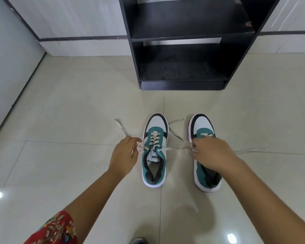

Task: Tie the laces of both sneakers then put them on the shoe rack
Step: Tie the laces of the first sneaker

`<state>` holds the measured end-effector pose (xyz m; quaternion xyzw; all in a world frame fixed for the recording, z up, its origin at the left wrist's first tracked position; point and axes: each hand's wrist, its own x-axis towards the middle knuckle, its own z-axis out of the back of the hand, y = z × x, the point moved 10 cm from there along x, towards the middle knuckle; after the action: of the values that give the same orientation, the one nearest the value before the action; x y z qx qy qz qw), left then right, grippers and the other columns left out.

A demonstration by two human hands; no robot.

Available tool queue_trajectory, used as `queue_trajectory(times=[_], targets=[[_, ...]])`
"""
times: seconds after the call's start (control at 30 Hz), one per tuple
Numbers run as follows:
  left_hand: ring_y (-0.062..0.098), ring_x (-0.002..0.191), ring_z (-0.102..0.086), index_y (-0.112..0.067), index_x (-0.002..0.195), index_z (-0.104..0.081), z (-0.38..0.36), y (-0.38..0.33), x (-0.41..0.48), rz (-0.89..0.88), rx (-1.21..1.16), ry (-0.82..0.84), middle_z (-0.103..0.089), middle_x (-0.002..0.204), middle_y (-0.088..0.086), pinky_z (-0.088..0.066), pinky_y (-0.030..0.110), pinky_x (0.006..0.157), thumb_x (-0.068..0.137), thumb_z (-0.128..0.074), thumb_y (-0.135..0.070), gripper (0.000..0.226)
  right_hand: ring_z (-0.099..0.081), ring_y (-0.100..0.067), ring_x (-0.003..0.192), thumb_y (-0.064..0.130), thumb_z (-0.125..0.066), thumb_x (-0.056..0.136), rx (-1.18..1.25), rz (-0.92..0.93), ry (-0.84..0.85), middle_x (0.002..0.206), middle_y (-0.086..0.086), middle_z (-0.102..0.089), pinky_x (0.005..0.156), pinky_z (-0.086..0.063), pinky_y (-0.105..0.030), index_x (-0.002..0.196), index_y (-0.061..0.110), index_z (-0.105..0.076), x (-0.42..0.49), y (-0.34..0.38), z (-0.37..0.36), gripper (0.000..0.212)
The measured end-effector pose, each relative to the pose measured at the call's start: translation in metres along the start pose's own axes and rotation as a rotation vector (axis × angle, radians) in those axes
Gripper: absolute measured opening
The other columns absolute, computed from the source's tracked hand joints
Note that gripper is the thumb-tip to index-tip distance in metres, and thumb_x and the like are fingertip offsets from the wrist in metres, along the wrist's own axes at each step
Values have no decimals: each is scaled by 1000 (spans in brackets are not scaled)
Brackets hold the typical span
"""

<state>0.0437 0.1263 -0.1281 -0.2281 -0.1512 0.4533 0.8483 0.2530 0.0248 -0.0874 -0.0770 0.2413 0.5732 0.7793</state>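
Observation:
Two teal, white and black sneakers stand side by side on the tiled floor, toes pointing away from me. The left sneaker [155,150] has white laces pulled out sideways. My left hand [123,154] pinches its left lace [121,128] just beside the shoe. My right hand [213,154] grips its right lace [176,148] and lies over the middle of the right sneaker [205,134], hiding that shoe's lacing. Another loose lace end [253,150] trails right across the floor. The black shoe rack [181,81] stands straight ahead, its shelves bare.
A white wall with a dark stripe runs behind the rack, and a pale panel lines the left side. Glossy beige floor tiles surround the shoes. A red patterned sleeve [55,229] shows at the lower left. A dark object [138,241] peeks in at the bottom edge.

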Motion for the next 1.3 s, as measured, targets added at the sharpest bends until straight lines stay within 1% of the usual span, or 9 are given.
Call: queue_trajectory(times=[0.13, 0.2, 0.27, 0.4, 0.6, 0.7, 0.83, 1.1, 1.3], targets=[[19, 114, -52, -19, 104, -62, -14, 1, 0, -17, -17, 102, -54, 127, 2, -39, 28, 98, 88, -58, -19, 17, -44, -24, 123, 35, -47, 93, 150, 171, -174, 134, -2, -51, 99, -42, -38, 130, 19, -49, 14, 35, -9, 41], [19, 114, -53, -18, 94, -61, -13, -1, -1, -10, -29, 88, -56, 128, 1, -41, 28, 97, 89, -56, -22, 8, -44, -22, 126, 32, -48, 93, 237, 200, -121, 137, -1, -51, 101, -41, -37, 133, 20, -47, 24, 49, -25, 42], [17, 106, -58, -19, 90, -56, -7, 2, -1, 37, -69, 60, -61, 120, -1, -46, 30, 94, 90, -53, -21, 3, -49, -20, 123, 28, -51, 92, 388, 223, -40, 135, 0, -55, 101, -43, -37, 135, 23, -44, 29, 60, -43, 45], [14, 80, -63, -25, 95, -47, 0, 12, -3, 152, -230, 107, -68, 83, -2, -50, 32, 76, 91, -46, -17, 9, -59, -19, 106, 25, -55, 88, 489, 211, -85, 109, 0, -66, 90, -50, -36, 135, 25, -42, 37, 61, -50, 49], [5, 93, -57, -30, 95, -63, -11, -1, 3, 74, -44, 241, -66, 96, -13, -21, 42, 111, 92, -47, -40, 19, -61, -22, 85, 42, -50, 90, 379, 161, -50, 88, -3, -67, 71, -47, -34, 98, 16, -58, 44, 60, -48, 29], [7, 88, -59, -30, 92, -70, -2, -6, 10, 59, 19, 148, -65, 90, -11, -19, 38, 111, 89, -55, -35, 16, -50, -20, 68, 38, -49, 92, 409, 189, 20, 65, 3, -50, 60, -36, -33, 75, 14, -49, 49, 66, -53, 29], [7, 83, -59, -29, 88, -72, 11, 4, 12, 114, 76, 39, -63, 86, -11, -22, 37, 109, 91, -53, -30, 19, -34, -13, 54, 23, -51, 89, 611, 115, 19, 55, 3, -36, 54, -26, -30, 57, 16, -36, 52, 53, -51, 35], [9, 84, -59, -26, 85, -68, 1, 28, -5, 257, 151, 29, -59, 86, -13, -16, 41, 114, 93, -50, -32, 20, -36, -12, 49, 20, -51, 88, 732, -34, 6, 50, 4, -40, 49, -28, -25, 60, 13, -47, 42, 31, -67, 29], [10, 86, -59, -25, 84, -68, 0, 34, -4, 272, 149, 22, -63, 89, -11, -12, 45, 115, 93, -50, -32, 21, -37, -12, 48, 23, -51, 88, 693, -43, -2, 49, 5, -40, 49, -29, -27, 52, 20, -39, 44, 25, -68, 38]])
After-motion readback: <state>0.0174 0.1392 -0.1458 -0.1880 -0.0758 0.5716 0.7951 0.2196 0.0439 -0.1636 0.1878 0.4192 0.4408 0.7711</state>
